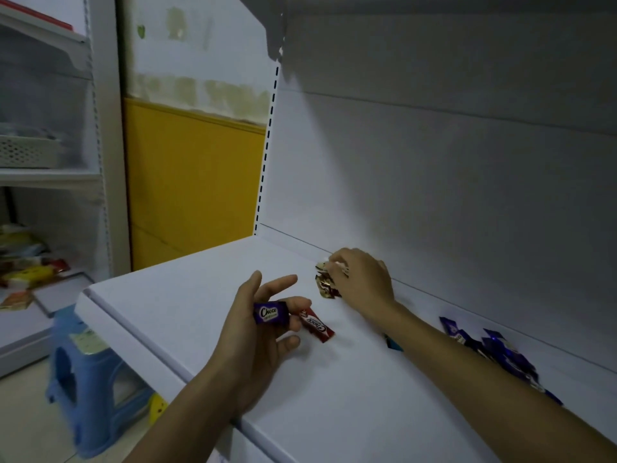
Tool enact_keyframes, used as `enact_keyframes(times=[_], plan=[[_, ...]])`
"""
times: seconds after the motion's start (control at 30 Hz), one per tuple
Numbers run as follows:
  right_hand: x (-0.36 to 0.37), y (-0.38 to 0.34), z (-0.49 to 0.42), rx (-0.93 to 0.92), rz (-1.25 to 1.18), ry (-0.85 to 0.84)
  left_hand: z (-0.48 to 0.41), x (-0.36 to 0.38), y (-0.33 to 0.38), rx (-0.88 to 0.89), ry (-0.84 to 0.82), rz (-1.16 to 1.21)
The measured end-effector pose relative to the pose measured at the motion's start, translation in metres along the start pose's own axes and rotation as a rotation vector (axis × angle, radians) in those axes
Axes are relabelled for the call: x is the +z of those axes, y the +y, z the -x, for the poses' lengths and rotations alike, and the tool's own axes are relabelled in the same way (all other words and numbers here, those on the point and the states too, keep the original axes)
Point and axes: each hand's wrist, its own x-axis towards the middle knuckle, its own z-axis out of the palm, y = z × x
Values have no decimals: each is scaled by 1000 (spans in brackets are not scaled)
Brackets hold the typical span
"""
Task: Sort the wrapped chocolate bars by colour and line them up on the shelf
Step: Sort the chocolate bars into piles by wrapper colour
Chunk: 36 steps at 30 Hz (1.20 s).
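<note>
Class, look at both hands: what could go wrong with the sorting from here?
The left hand holds a purple bar and touches a red bar; two colours together could slip or get mixed. The right forearm passes right beside the purple pile and might sweep it out of place.

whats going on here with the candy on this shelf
A person is sorting wrapped chocolate bars on a white shelf. The left hand holds a purple bar, with a red bar at its fingertips. The right hand grips gold-brown bars near the back wall. A pile of blue-purple bars lies further right on the shelf.
</note>
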Motion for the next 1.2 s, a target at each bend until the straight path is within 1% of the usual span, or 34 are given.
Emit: enact_keyframes(times=[0.07,0.1,0.17,0.2,0.27,0.37,0.43,0.47,0.5,0.53,0.57,0.6,0.63,0.7,0.77,0.8,0.87,0.93,1.03,1.13,1.2], plan=[[-12,-19,22,-101,-357,26,1,-1,-1,10,-12,-29],[-17,-29,37,-207,-440,18,1,-1,-1,20,-30,-44],[-21,-41,64,-410,-409,-25,2,2,-3,59,-96,-77],[-21,-43,73,-449,-380,-48,4,3,-4,84,-121,-102],[-20,-45,83,-417,-360,-48,6,6,-7,118,-129,-193],[-24,-42,96,-400,-330,35,6,9,-16,189,-167,-522],[-31,-37,103,-413,-329,59,5,11,-22,168,-160,-635],[-36,-32,104,-393,-331,61,6,11,-25,196,-146,-747],[-42,-24,105,-350,-334,62,8,11,-26,282,-196,-953],[-49,-15,106,-284,-342,64,12,12,-28,380,-282,-1247],[-58,-2,107,-196,-354,68,16,14,-31,435,-353,-1532],[-67,14,109,-98,-367,79,18,16,-34,517,-401,-1761],[-77,31,112,-6,-368,102,21,19,-37,580,-424,-1899],[-95,69,121,137,-273,218,20,34,-42,658,-420,-1937],[-110,107,131,234,-89,316,18,53,-51,708,-440,-1925],[-115,124,136,286,-26,324,19,62,-59,738,-459,-1934],[-120,149,146,369,62,245,21,79,-79,743,-544,-1965],[-118,163,152,378,148,131,22,95,-97,727,-629,-1987],[-127,166,153,355,186,43,21,116,-115,742,-671,-1965],[-144,163,163,290,182,25,20,141,-130,786,-711,-1936],[-163,167,183,255,169,38,21,165,-145,769,-763,-1897]])
